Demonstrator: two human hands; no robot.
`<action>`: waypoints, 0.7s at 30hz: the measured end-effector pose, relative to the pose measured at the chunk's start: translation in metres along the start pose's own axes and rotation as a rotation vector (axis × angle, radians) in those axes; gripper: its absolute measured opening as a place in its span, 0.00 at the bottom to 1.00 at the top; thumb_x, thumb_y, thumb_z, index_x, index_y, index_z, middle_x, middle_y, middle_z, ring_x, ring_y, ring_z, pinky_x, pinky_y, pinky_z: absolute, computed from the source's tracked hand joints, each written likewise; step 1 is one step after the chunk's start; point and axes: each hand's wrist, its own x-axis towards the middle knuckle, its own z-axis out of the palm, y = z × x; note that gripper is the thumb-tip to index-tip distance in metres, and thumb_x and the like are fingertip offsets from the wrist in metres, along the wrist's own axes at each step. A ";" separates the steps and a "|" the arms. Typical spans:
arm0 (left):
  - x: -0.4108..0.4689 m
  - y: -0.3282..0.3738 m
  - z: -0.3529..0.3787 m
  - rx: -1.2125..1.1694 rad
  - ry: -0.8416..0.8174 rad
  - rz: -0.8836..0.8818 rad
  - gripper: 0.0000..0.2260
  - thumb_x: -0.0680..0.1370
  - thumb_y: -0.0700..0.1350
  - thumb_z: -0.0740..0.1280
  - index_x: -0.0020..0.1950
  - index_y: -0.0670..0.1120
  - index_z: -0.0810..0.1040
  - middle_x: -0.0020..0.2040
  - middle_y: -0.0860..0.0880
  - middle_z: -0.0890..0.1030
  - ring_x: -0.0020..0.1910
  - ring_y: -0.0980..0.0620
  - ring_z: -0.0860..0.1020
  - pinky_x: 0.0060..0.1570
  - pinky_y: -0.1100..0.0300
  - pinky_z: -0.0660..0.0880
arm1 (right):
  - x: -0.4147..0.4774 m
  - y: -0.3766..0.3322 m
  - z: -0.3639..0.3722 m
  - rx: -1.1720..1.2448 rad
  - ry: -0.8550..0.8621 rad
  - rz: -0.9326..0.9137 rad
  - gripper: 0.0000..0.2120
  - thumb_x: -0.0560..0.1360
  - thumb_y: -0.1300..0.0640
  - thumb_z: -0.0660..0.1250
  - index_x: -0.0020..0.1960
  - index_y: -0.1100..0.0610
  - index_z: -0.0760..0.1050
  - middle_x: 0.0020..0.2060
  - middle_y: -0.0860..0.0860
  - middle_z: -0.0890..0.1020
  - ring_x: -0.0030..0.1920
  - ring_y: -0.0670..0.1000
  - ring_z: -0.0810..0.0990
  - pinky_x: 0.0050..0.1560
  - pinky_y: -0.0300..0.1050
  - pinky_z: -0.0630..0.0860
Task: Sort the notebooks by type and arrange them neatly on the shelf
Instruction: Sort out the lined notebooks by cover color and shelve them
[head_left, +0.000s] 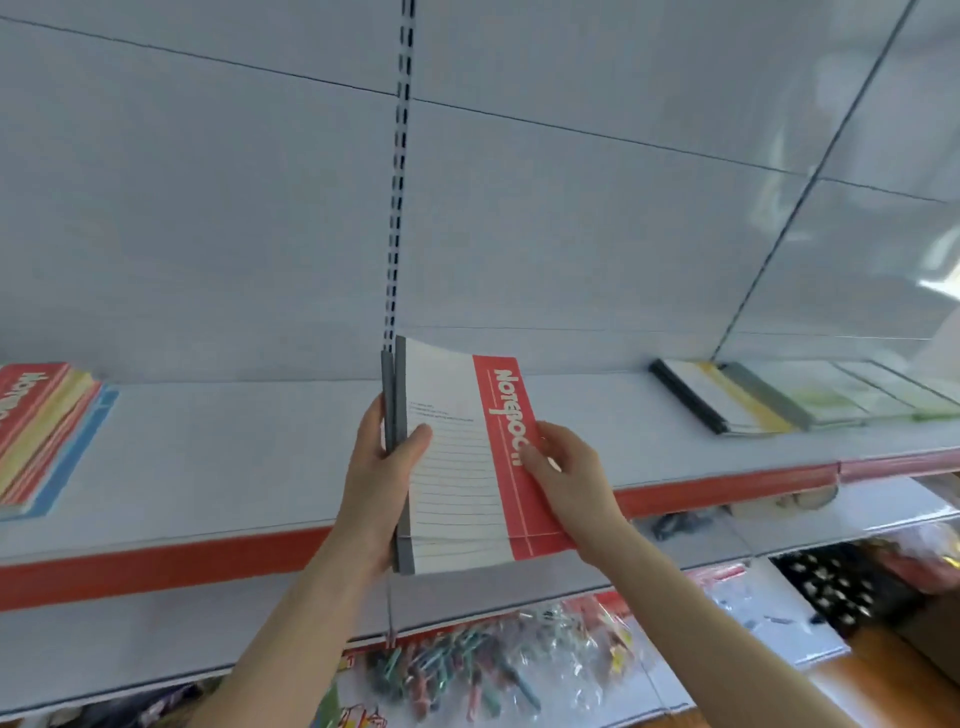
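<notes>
— White back panels and a slotted upright (399, 208) fill the background above a white shelf (234, 457) with a red front edge. What do the hands have?

— Both hold a small stack of notebooks (467, 457) upright over the middle of the shelf, just in front of that upright. The front one has a lined white cover with a red band down the side nearest the right fingers, and grey spines sit on the side of the left fingers.

— How are the fingers set?

— The left hand (376, 478) is closed around the spine edge, thumb on the front cover, the other fingers hidden behind. The right hand (566, 467) pinches the red band, thumb in front, fingers curled behind the edge.

— Anything else on the shelf?

— Well out beyond the left fingers lies a flat pile of red and yellow notebooks (41, 431) on a blue one. Well out beyond the right fingers lies a row of overlapping notebooks (779, 400), one with a black spine, others with grey spines and pale green covers.

— And below?

— Under the wrists, a lower shelf carries clear bags of coloured clips (493, 660).
</notes>
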 end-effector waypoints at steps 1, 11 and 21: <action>0.006 -0.007 0.022 0.005 -0.033 -0.013 0.19 0.79 0.41 0.62 0.67 0.57 0.66 0.50 0.58 0.79 0.44 0.61 0.79 0.32 0.68 0.74 | 0.007 0.007 -0.020 -0.010 0.022 0.012 0.15 0.78 0.58 0.62 0.64 0.57 0.71 0.53 0.49 0.78 0.56 0.52 0.78 0.59 0.52 0.75; 0.087 -0.082 0.188 0.150 -0.148 -0.116 0.15 0.77 0.36 0.61 0.61 0.51 0.68 0.49 0.53 0.77 0.48 0.53 0.77 0.40 0.60 0.73 | 0.095 0.076 -0.154 -0.063 0.227 0.150 0.13 0.77 0.62 0.63 0.61 0.58 0.74 0.54 0.50 0.79 0.47 0.51 0.80 0.45 0.43 0.79; 0.178 -0.150 0.279 0.314 -0.079 -0.135 0.11 0.76 0.35 0.62 0.45 0.51 0.65 0.42 0.50 0.76 0.39 0.54 0.75 0.38 0.58 0.73 | 0.208 0.124 -0.209 -0.280 0.228 0.216 0.14 0.77 0.64 0.62 0.62 0.59 0.74 0.55 0.51 0.78 0.49 0.52 0.80 0.53 0.50 0.78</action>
